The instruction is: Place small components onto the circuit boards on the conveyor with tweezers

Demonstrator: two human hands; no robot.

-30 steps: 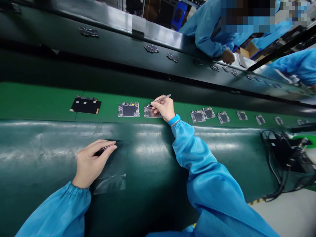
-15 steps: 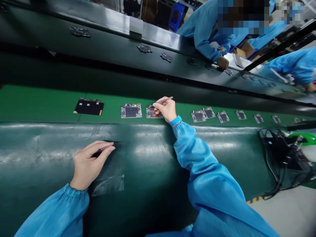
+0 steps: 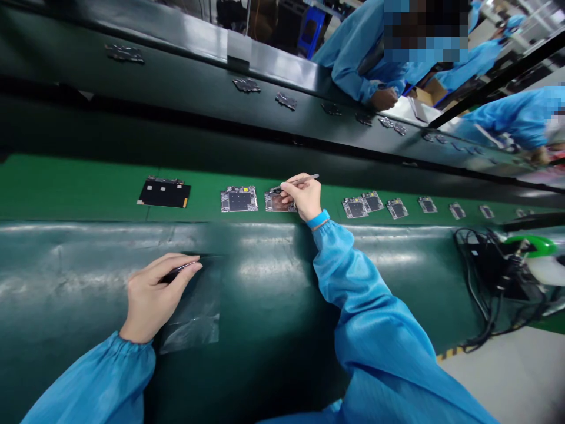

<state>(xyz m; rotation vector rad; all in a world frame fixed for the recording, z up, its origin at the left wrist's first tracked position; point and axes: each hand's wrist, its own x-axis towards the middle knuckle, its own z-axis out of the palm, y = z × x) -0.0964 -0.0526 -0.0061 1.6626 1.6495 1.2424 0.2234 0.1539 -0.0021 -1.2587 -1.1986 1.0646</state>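
Note:
My right hand [image 3: 303, 197] pinches metal tweezers [image 3: 309, 178] over a circuit board [image 3: 277, 202] with a shiny copper-coloured patch. The fingers hide the board's right side and the tweezers' tips. Left of it lies another circuit board [image 3: 239, 200] with a dark square area. Nearer me, my left hand [image 3: 161, 288] is closed on a slim dark tool with a shiny edge [image 3: 179, 271], mostly covered by the fingers. A clear plastic sheet [image 3: 194, 327] lies beneath and beside that hand on the dark green surface.
A black panel [image 3: 164, 194] lies at the left of the green strip [image 3: 75, 182]. Several circuit boards [image 3: 354, 207] continue rightward. Cables and a black device [image 3: 489, 265] stand at right. Across, a co-worker's hand [image 3: 384, 99] is near more boards [image 3: 247, 86].
My right hand and the board under it appear slightly farther right. The tweezers stay in its pinch. My left hand keeps its grip. The co-worker's hand has shifted up and left in view.

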